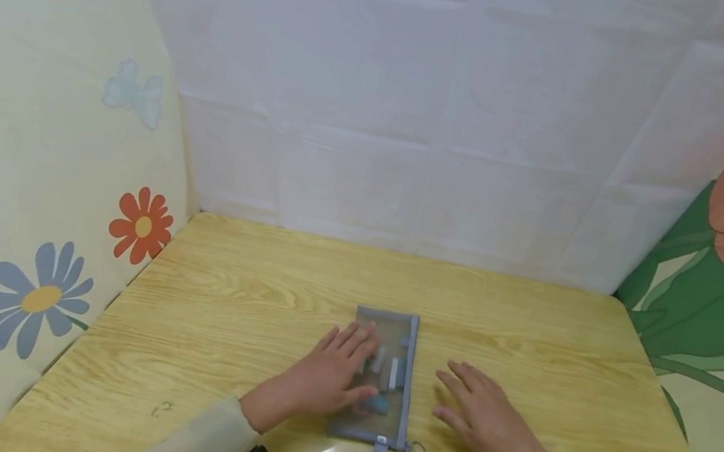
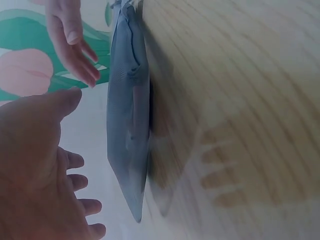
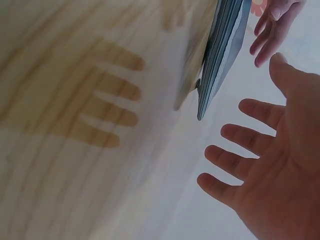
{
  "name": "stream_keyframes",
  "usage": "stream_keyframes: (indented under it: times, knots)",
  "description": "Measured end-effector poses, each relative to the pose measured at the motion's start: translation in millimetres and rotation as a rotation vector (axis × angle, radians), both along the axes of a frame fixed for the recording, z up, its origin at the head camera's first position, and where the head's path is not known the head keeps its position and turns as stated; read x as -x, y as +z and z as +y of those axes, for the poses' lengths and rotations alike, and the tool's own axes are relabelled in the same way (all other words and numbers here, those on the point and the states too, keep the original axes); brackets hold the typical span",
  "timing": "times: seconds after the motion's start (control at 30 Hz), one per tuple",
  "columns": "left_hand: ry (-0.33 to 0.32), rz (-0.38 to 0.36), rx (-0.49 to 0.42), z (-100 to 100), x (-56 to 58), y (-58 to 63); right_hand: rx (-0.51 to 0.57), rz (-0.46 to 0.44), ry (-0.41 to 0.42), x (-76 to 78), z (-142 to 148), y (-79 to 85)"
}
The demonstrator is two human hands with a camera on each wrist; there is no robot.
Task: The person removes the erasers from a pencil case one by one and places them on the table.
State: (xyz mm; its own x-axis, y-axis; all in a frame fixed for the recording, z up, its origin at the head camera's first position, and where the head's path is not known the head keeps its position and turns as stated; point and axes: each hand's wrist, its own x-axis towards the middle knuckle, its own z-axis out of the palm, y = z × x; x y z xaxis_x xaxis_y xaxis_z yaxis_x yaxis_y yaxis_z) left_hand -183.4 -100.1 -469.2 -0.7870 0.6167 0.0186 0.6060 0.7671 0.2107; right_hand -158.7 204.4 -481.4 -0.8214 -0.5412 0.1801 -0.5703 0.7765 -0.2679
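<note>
A grey-blue mesh zipper pouch (image 1: 371, 422) lies flat on the wooden table, its zipper edge toward the right and a small ring at its lower right corner. Through the mesh show several small pale pieces and a blue one. My left hand (image 1: 332, 370) hovers over the pouch's left part with fingers spread, apart from it in the left wrist view. To the right of the pouch, my right hand (image 1: 490, 422) is held above the table, fingers extended and holding nothing. Side-on, the pouch (image 2: 129, 110) looks slightly bulged.
The wood-grain table (image 1: 237, 277) reaches back to a white sheet (image 1: 384, 101). Flower-printed panels stand on both sides, with a red flower (image 1: 142, 226) on the left one. A small dark mark (image 1: 162, 408) shows on the tabletop at the front left.
</note>
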Motion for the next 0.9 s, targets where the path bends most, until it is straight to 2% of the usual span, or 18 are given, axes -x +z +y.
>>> stream_keyframes:
  times: [0.3, 0.47, 0.6, 0.9]
  knots:
    - [-0.051, -0.007, 0.026, 6, -1.7, -2.8, 0.039, -0.054, 0.049, -8.6, -7, 2.1]
    - [-0.068, -0.017, 0.037, 8, -3.2, -4.2, 0.084, -0.146, 0.097, -12.9, -13, 1.5]
    - [-0.073, -0.027, 0.052, 10, -3.9, -7.2, 0.079, -0.194, 0.105, -17.3, -19, 3.3]
    - [-0.095, -0.034, 0.062, 15, -2.0, -9.1, 0.065, -0.182, 0.130, -20.6, -23, 5.0]
